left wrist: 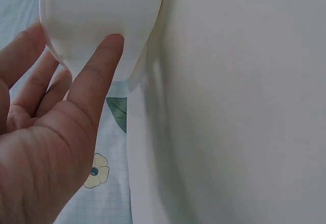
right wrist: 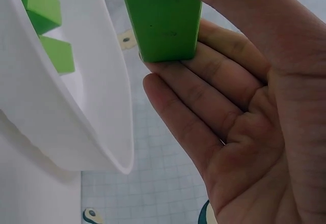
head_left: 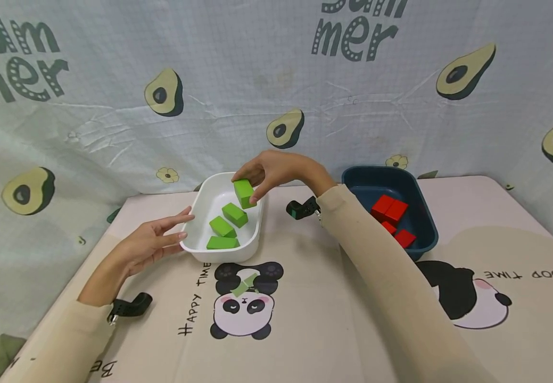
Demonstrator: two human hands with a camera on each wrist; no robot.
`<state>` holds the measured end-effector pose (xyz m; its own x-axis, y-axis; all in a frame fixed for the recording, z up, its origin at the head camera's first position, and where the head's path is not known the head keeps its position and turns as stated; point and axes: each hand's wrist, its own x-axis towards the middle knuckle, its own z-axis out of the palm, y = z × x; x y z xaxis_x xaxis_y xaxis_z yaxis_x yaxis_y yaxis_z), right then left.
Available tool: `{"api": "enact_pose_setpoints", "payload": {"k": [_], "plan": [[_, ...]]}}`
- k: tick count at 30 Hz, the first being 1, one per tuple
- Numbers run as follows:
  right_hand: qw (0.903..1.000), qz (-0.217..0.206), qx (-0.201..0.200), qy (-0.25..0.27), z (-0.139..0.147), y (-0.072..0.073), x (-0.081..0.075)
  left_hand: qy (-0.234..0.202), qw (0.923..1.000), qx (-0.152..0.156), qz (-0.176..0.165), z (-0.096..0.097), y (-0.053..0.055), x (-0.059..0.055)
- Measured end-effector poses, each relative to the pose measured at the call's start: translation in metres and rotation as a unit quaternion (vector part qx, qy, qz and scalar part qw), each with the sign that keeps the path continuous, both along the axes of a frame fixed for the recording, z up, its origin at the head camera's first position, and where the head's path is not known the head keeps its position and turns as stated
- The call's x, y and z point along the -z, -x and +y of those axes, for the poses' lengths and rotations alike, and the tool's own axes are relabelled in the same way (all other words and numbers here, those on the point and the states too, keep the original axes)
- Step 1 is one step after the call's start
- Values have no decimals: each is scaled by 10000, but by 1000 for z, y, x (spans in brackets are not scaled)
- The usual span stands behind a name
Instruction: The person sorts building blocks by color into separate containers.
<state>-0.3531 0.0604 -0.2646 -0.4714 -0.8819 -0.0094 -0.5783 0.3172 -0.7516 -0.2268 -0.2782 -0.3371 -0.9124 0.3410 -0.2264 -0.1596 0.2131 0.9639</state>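
Observation:
My right hand (head_left: 276,171) pinches a green block (head_left: 244,193) between thumb and fingers, above the right side of a white tub (head_left: 248,254). In the right wrist view the same green block (right wrist: 164,23) stands upright against the fingers, beside the tub's wall (right wrist: 114,81). Three more green blocks (head_left: 222,243) lie inside the tub. My left hand (head_left: 149,242) is at the tub's left side with its fingers extended. In the left wrist view the left hand's thumb lies against the white tub (left wrist: 102,10), and the other fingers are partly behind its edge.
To the right stands a dark blue tub (head_left: 427,223) with several red blocks (head_left: 395,211) in it, partly hidden by my right sleeve (head_left: 377,250). Behind the table (head_left: 314,319) hangs a patterned cloth (head_left: 238,64). A black wrist camera (head_left: 300,209) sticks out below the right wrist.

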Motion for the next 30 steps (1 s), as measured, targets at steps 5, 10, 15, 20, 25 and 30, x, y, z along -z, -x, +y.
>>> {"api": "enact_pose_setpoints", "payload": {"k": [5,10,15,20,25,30], "plan": [[9999,36,114,-107,-4,6,3,-44,10000,60,36,0,1,-1],[9997,-33,217,-138,-9,12,2,-136,9999,30,23,0,1,-2],[9994,-145,217,-230,-15,17,0,-179,9998,-5,-34,0,0,0],[9991,-275,205,-262,-20,19,-2,-251,9997,-19,-44,0,1,1],[9984,-423,241,-284,-24,23,-3,-224,9997,15,-39,0,1,2],[9983,-438,325,-198,-27,29,-3,-215,9998,47,13,-1,0,3]]}}
